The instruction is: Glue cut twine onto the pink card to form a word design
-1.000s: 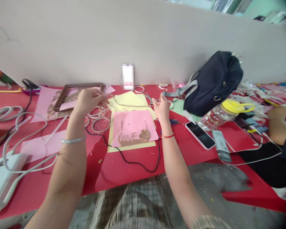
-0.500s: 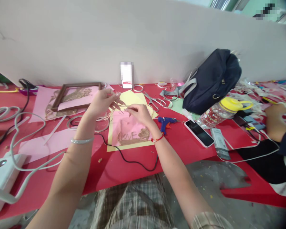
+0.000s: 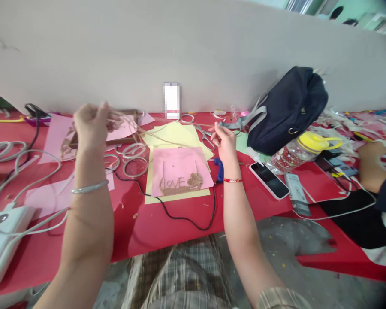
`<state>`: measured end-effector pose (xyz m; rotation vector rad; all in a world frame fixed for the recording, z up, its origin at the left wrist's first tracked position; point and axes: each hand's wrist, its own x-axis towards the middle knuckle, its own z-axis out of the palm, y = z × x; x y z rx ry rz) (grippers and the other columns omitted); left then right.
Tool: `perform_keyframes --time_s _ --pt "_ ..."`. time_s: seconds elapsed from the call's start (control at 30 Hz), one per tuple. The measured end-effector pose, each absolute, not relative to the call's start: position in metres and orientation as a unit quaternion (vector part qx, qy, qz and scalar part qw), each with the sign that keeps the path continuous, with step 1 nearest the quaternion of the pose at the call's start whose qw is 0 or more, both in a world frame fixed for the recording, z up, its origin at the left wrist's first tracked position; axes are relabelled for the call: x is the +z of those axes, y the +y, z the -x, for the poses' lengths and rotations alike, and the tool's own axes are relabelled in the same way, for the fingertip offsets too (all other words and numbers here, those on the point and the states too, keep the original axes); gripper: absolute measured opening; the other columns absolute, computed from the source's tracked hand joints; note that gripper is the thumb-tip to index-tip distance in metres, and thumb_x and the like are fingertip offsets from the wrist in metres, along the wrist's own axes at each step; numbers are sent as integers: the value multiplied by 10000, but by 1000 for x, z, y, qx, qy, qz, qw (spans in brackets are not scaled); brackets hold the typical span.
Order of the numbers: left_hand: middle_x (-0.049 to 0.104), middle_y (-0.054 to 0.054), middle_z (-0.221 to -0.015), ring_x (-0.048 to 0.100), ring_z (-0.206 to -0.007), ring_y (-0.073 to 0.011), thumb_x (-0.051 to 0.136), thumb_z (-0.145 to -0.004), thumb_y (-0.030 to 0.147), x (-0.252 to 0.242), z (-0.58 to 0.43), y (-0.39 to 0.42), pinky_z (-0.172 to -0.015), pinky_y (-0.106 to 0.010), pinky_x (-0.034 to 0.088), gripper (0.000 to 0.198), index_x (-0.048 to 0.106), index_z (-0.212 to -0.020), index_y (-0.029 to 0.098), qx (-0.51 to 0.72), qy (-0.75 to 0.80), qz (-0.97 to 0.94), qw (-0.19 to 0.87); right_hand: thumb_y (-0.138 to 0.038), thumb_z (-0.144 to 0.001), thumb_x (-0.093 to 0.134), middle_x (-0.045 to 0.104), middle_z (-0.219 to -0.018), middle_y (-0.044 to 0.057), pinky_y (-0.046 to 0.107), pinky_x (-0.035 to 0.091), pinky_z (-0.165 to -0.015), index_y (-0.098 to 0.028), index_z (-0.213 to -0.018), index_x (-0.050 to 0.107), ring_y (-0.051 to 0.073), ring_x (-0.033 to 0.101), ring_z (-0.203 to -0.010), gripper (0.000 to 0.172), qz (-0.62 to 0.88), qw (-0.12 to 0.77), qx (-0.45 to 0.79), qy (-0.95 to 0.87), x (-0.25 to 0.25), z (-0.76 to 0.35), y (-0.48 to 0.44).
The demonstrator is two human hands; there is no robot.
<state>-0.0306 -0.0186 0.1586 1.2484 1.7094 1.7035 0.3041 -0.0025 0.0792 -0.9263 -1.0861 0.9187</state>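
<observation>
My left hand (image 3: 92, 124) is raised at the left, its fingers closed on loose strands of thin tan twine (image 3: 126, 117). My right hand (image 3: 224, 136) pinches the twine's other end in front of the scissors (image 3: 207, 139). Between the hands the twine stretches over yellow paper (image 3: 176, 132). Below it lies a pink sheet (image 3: 182, 162) with the word LOVE, a brown base strip and a coiled brown shape on it. A blue glue gun (image 3: 218, 170) is partly hidden behind my right wrist.
White rings (image 3: 135, 167) lie left of the sheet, beside a brown frame (image 3: 135, 116). A black cord (image 3: 180, 218) crosses the front. A lit phone (image 3: 172, 101) leans on the wall. Rightward are another phone (image 3: 269, 180), a bottle (image 3: 289, 156), a backpack (image 3: 286, 107) and another person's arm (image 3: 371, 165).
My hands have moved apart, the left up and leftward, the right to the right, drawing the twine out between them. The pink sheet is now uncovered.
</observation>
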Motion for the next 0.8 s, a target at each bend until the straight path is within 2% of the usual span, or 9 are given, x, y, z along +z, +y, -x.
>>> perform_keyframes --time_s 0.17,0.27,0.3,0.37,0.4,0.47,0.6,0.7,0.8 --pt "412 119 -432 399 -390 -63 444 -1054 59 159 82 -18 -399 -181 316 422 403 -662 208 667 657 -332 115 -576 -948 650 484 -508 -72 236 266 -426 -217 -686 623 65 363 -413 445 464 715 305 -424 82 -324 2" --pt "450 81 -438 441 -413 -71 300 -1129 212 161 81 -23 -419 -183 349 496 506 -679 172 669 639 -352 146 -602 -938 664 534 -549 -56 238 295 -435 -219 -727 661 70 402 -436 438 438 668 329 -504 88 -308 -8" --pt "531 49 -488 506 -461 -72 274 -1141 282 161 71 -25 -463 -184 402 536 584 -727 140 655 619 -396 173 -615 -928 675 561 -572 -48 236 308 -441 -216 -746 680 70 418 -448 439 419 643 351 -537 90 -299 -13" --pt "734 -23 -752 675 -701 -82 429 -1105 379 159 37 -30 -686 -200 528 435 719 -940 100 593 551 -539 234 -646 -914 684 597 -605 -35 228 335 -457 -208 -778 711 71 450 -473 459 372 590 400 -595 94 -278 -22" --pt "788 -58 -951 715 -887 -108 502 -1071 375 157 16 -32 -837 -232 550 362 750 -1033 114 529 513 -625 256 -663 -910 682 601 -608 -33 227 342 -460 -205 -788 718 72 460 -479 476 352 567 420 -616 96 -269 -26" --pt "784 -77 -1136 695 -1076 -157 574 -1021 422 149 -27 -36 -968 -275 523 335 771 -1065 154 400 426 -744 324 -693 -899 678 591 -593 -36 227 349 -461 -202 -780 715 77 468 -479 506 335 536 439 -639 98 -256 -32" --pt "751 -65 -886 682 -784 -155 663 -932 387 131 -73 -34 -716 -268 532 247 769 -956 166 280 365 -768 446 -703 -906 662 559 -562 -36 233 369 -478 -203 -710 670 88 473 -484 537 378 532 410 -637 94 -255 -32" --pt "600 -5 -637 526 -553 -107 663 -923 396 123 -65 -28 -536 -237 416 263 745 -806 176 310 423 -739 424 -699 -927 631 554 -548 -32 235 390 -510 -203 -694 654 95 485 -498 548 418 542 373 -626 89 -266 -23" --pt "533 15 -595 448 -525 -95 648 -937 422 126 -47 -25 -506 -224 354 309 717 -755 183 364 445 -720 389 -715 -938 590 650 -636 1 244 414 -541 -194 -787 701 109 532 -521 554 467 527 343 -622 91 -287 -13"
